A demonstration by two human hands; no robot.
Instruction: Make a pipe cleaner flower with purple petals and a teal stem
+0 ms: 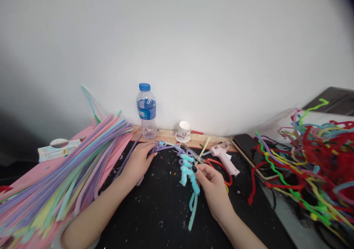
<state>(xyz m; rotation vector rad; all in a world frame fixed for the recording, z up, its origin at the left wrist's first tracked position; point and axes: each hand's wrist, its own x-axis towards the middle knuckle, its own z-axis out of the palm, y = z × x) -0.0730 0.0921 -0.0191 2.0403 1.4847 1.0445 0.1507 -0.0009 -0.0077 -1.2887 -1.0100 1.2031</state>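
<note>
My left hand point(141, 160) is closed around a purple pipe-cleaner piece point(160, 146) near the back edge of the black mat point(160, 204). A thin strand runs from there to more purple loops at the top of a fluffy light-blue pipe-cleaner piece point(187, 168). My right hand point(211, 181) pinches the right side of this blue piece between thumb and fingers. Two teal stems point(193, 212) hang from its lower end. Scissors with red handles point(219, 164) lie just behind my right hand.
Pastel pipe cleaners point(83, 168) cover the left side. A bottle point(146, 111) and a paper cup point(183, 132) stand at the back. A pink glue gun point(225, 158), a phone point(249, 147) and tangled colourful pipe cleaners point(312, 160) are at right.
</note>
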